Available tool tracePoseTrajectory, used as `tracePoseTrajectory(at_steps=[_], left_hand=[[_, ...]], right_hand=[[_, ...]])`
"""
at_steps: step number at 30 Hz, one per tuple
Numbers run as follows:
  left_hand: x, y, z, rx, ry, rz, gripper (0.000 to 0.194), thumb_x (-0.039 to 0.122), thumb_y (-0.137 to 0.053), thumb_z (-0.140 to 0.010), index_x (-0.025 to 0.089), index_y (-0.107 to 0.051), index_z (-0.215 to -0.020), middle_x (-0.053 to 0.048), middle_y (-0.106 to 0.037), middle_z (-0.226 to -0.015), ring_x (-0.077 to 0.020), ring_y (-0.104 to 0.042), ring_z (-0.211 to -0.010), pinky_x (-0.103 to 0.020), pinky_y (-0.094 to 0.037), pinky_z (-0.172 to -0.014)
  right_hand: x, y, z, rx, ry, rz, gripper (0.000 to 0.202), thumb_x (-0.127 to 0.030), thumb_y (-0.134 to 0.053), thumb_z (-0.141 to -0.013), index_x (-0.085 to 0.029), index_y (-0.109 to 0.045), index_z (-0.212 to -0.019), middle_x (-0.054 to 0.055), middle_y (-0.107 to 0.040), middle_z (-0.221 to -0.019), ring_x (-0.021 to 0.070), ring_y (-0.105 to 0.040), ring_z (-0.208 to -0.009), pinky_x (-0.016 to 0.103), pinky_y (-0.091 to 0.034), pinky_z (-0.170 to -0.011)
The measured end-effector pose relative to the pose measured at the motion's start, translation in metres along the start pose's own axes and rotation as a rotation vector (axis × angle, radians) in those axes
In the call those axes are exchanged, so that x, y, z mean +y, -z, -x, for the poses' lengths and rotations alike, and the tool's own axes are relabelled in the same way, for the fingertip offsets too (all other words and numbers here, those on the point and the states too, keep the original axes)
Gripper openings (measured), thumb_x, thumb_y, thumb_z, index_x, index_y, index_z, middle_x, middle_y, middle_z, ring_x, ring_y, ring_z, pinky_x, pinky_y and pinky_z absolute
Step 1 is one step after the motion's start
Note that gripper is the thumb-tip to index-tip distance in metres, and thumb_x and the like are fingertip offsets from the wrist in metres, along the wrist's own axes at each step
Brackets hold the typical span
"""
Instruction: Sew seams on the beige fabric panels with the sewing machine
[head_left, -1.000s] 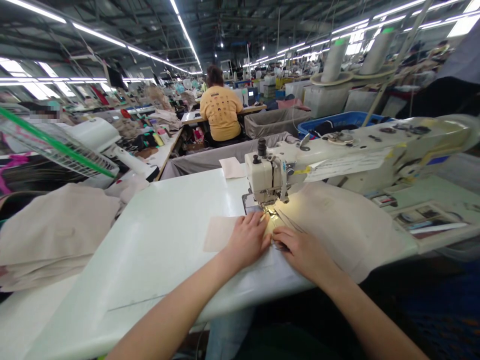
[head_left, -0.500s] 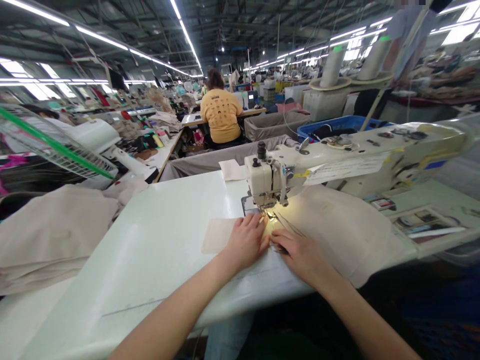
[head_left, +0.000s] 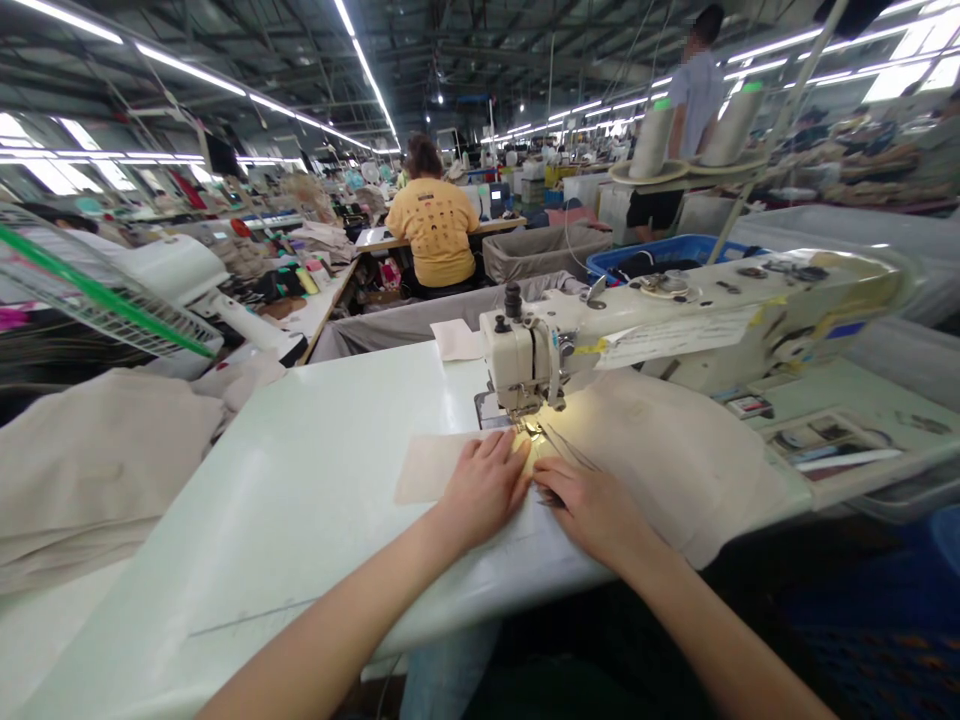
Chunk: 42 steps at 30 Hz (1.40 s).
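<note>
At the needle of a white sewing machine (head_left: 517,360), my left hand (head_left: 486,482) lies flat with its fingers on a beige fabric piece (head_left: 427,468), which sticks out to its left. Just right of it, my right hand (head_left: 589,505) is closed, with thumb and finger pinched at the fabric edge. Dark metal, perhaps small scissors (head_left: 551,497), shows within that hand. Beyond the right hand, a large beige cloth (head_left: 675,450) spreads under the machine arm. The presser foot is lit yellow, and the fingertips partly hide the fabric beside it.
The pale green table (head_left: 300,480) slopes off to the left, beside a heap of beige fabric (head_left: 97,450). A small beige piece (head_left: 456,340) rests behind the needle. At right are a tool tray (head_left: 832,450) and thread cones (head_left: 652,140). A person in yellow (head_left: 433,230) sits ahead.
The view has shifted slightly, moving the scene left. Both hands stay at the needle in nearly the same pose. A standing person at the back right shows more fully.
</note>
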<state>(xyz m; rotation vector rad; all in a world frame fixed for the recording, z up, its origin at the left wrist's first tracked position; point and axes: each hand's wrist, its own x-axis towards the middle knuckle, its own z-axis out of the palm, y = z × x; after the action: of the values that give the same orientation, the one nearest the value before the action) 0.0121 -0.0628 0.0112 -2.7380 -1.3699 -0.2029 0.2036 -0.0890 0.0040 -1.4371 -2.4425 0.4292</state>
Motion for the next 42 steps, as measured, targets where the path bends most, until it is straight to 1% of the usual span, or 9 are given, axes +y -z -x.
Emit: tracePoseTrajectory(at_steps=[5,9,13,22,27,32,35,38,42], left_hand=[[0.007,0.002,0.013,-0.033,-0.106,0.102,0.021,0.02,-0.047,-0.099,0.015,-0.063,-0.11,-0.012,-0.066,-0.117,-0.0262,-0.061,-0.113,-0.04,-0.054,-0.093],[0.005,0.003,0.016,-0.011,-0.154,0.14,0.02,0.021,-0.048,-0.097,0.015,-0.063,-0.11,-0.012,-0.066,-0.114,-0.0267,-0.061,-0.112,-0.04,-0.056,-0.092],[-0.002,0.004,0.011,-0.011,-0.173,0.142,0.019,0.023,-0.047,-0.099,0.016,-0.064,-0.103,-0.011,-0.066,-0.108,-0.0261,-0.061,-0.11,-0.041,-0.057,-0.092],[-0.018,0.003,-0.007,-0.043,-0.153,0.091,0.028,0.028,-0.042,-0.102,0.016,-0.067,-0.098,-0.01,-0.066,-0.102,-0.0248,-0.062,-0.103,-0.038,-0.055,-0.089],[-0.026,0.004,-0.016,-0.032,-0.138,0.096,0.027,0.025,-0.043,-0.101,0.017,-0.068,-0.099,-0.009,-0.067,-0.103,-0.0232,-0.062,-0.104,-0.036,-0.054,-0.091],[-0.035,0.004,-0.025,0.0,-0.142,0.105,0.024,0.025,-0.045,-0.1,0.018,-0.068,-0.102,-0.01,-0.068,-0.106,-0.0235,-0.063,-0.105,-0.037,-0.054,-0.094],[-0.04,0.003,-0.029,0.001,-0.142,0.092,0.026,0.025,-0.043,-0.102,0.017,-0.068,-0.104,-0.01,-0.068,-0.106,-0.0229,-0.063,-0.105,-0.037,-0.053,-0.095],[-0.042,0.001,-0.03,0.005,-0.145,0.086,0.026,0.026,-0.044,-0.102,0.017,-0.067,-0.105,-0.01,-0.068,-0.106,-0.0231,-0.063,-0.105,-0.037,-0.054,-0.095],[-0.042,-0.002,-0.027,0.047,-0.143,0.094,0.025,0.026,-0.044,-0.102,0.016,-0.065,-0.111,-0.011,-0.068,-0.11,-0.0236,-0.063,-0.108,-0.037,-0.055,-0.095]], right_hand=[[-0.002,0.0,0.006,-0.038,-0.027,0.002,0.046,-0.012,-0.05,-0.092,-0.02,-0.063,-0.134,0.008,-0.06,-0.145,0.0269,-0.065,-0.121,0.04,-0.052,-0.103],[-0.003,0.003,0.005,-0.064,-0.041,0.001,0.051,-0.009,-0.049,-0.09,-0.019,-0.061,-0.138,0.008,-0.057,-0.147,0.0268,-0.063,-0.123,0.04,-0.051,-0.104],[-0.003,0.006,0.001,-0.062,-0.044,-0.003,0.047,-0.011,-0.05,-0.091,-0.02,-0.062,-0.136,0.007,-0.058,-0.146,0.0264,-0.064,-0.121,0.039,-0.052,-0.102],[-0.003,0.011,-0.019,-0.038,-0.041,0.013,0.034,-0.017,-0.049,-0.098,-0.021,-0.066,-0.126,0.006,-0.063,-0.14,0.0252,-0.068,-0.113,0.035,-0.054,-0.093],[0.0,0.011,-0.03,-0.021,-0.046,0.013,0.032,-0.019,-0.049,-0.098,-0.026,-0.068,-0.123,0.004,-0.062,-0.141,0.0223,-0.067,-0.113,0.031,-0.052,-0.093],[0.002,0.009,-0.035,-0.022,-0.068,0.008,0.034,-0.018,-0.05,-0.096,-0.026,-0.068,-0.124,0.004,-0.061,-0.143,0.0235,-0.069,-0.109,0.035,-0.052,-0.092],[0.001,0.009,-0.033,-0.009,-0.05,-0.01,0.035,-0.017,-0.048,-0.097,-0.025,-0.068,-0.125,0.005,-0.061,-0.143,0.0248,-0.069,-0.11,0.037,-0.054,-0.092],[-0.001,0.009,-0.029,-0.003,-0.044,-0.025,0.036,-0.017,-0.048,-0.096,-0.023,-0.068,-0.126,0.006,-0.061,-0.143,0.0257,-0.067,-0.115,0.038,-0.053,-0.095],[-0.003,0.006,-0.023,0.011,-0.053,-0.015,0.038,-0.016,-0.049,-0.096,-0.022,-0.066,-0.129,0.006,-0.06,-0.145,0.0253,-0.065,-0.118,0.038,-0.052,-0.099]])
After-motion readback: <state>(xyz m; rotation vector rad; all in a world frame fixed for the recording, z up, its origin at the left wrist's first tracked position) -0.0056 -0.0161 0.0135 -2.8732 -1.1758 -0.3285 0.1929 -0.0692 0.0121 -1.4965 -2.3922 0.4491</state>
